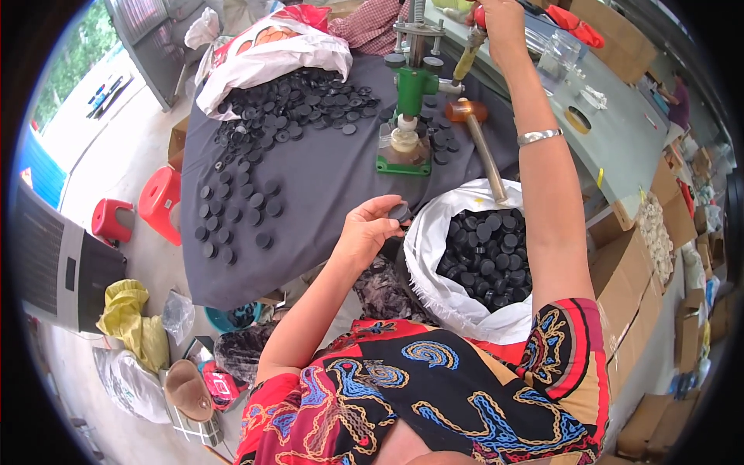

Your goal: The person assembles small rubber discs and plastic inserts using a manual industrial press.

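Between the thumb and fingers of my left hand is a small round black cap, held over the table's near edge, beside the open white sack. Up at the far right, my right hand is closed round the red-knobbed lever of a green hand press. The press stands on the dark cloth, with a pale round die above its base; I see no cap on it. Many loose black caps lie spread on the cloth to its left.
A mallet lies right of the press, its handle reaching the white sack full of black caps. Another white sack spills caps at the back left. A grey-green table stands at right; red stools stand left.
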`<action>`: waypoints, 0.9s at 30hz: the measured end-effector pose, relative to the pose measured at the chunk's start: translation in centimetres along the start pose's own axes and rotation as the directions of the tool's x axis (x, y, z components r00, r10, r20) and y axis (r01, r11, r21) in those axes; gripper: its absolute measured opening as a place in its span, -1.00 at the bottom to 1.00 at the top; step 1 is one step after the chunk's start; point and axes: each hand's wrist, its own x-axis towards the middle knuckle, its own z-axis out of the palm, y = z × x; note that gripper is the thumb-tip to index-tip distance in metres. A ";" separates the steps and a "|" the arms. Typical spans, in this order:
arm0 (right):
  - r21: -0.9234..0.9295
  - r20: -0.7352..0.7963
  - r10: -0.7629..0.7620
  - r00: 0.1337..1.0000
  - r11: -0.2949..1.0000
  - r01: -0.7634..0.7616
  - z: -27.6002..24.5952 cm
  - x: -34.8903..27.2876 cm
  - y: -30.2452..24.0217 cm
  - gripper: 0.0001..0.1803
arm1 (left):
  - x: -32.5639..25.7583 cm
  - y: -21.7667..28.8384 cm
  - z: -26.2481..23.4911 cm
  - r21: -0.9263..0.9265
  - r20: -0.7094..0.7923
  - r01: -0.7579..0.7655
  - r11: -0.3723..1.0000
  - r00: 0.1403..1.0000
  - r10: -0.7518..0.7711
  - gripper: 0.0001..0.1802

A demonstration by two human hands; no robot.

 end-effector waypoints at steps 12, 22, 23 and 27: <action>-0.850 0.128 -0.702 0.701 0.286 0.442 1.9 -1.5 -4.4 -0.74 | -7.3 5.4 2.4 0.139 0.026 -0.259 0.956 0.966 0.258 -0.42; -0.105 0.800 -0.364 0.477 0.698 0.709 7.0 -28.7 -8.7 -0.51 | -9.3 6.4 2.5 -0.043 -0.001 -0.345 0.937 0.938 0.346 -0.33; -0.101 0.784 -0.362 0.504 0.727 0.679 7.1 -29.0 -8.3 -0.56 | -9.3 6.3 2.3 -0.070 0.011 -0.329 0.942 0.944 0.331 -0.33; -0.047 0.788 -0.388 0.478 0.737 0.674 7.2 -28.9 -8.3 -0.57 | -9.7 6.2 2.4 -0.089 0.016 -0.320 0.943 0.946 0.323 -0.33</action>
